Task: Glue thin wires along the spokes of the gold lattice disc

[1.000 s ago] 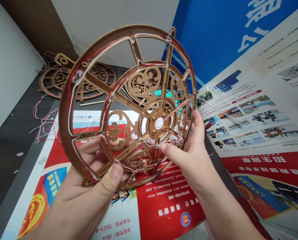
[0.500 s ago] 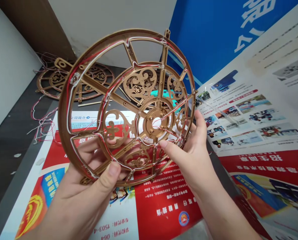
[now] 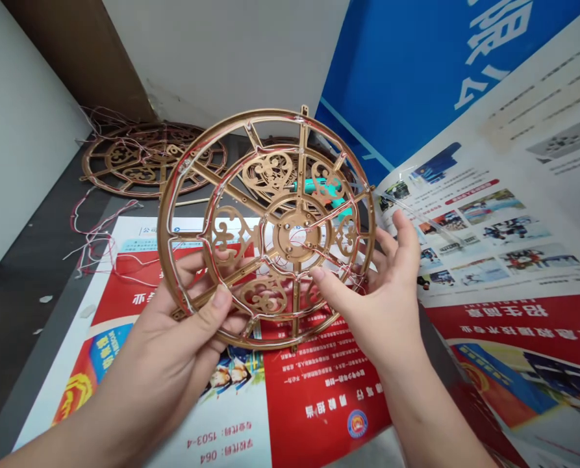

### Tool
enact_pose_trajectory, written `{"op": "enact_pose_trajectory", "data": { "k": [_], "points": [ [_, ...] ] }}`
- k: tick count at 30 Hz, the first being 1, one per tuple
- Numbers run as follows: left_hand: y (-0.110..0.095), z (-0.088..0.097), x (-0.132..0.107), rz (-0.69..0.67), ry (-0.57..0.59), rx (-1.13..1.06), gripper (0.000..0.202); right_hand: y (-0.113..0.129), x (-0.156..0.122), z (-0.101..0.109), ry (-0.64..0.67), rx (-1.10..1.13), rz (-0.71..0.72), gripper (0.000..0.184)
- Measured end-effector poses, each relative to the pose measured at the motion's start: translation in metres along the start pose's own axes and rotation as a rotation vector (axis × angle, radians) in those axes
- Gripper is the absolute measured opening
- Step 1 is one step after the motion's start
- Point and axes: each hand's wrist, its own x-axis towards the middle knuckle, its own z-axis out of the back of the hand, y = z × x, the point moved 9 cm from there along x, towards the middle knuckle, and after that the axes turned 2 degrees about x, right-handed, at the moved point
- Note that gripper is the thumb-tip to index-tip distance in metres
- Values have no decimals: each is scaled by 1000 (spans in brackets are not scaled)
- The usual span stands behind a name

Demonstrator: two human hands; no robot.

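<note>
I hold up a round gold openwork frame (image 3: 270, 227) with scroll ornaments, spokes and a central hub; thin red and white wires run along its ribs. My left hand (image 3: 173, 351) grips its lower left, thumb on the front rim, fingers behind. My right hand (image 3: 377, 305) grips its lower right edge, thumb pressed on a rib near the hub, fingers behind the rim.
Similar gold frames (image 3: 138, 159) lie flat at the back left with loose red and white wires (image 3: 95, 234). A teal tool (image 3: 323, 190) shows through the held frame. Printed posters (image 3: 319, 390) cover the surface; a blue banner (image 3: 416, 71) and a white wall stand behind.
The frame has moved away from the camera and lower, now looking smaller, and it has turned slightly. Both hands kept their grip.
</note>
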Motion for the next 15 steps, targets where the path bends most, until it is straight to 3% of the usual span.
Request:
{"op": "enact_pose_trajectory", "data": {
  "k": [15],
  "points": [
    [-2, -13, 4, -4, 132, -43, 44, -2, 3, 4, -44, -135, 69, 131]
  ]
}}
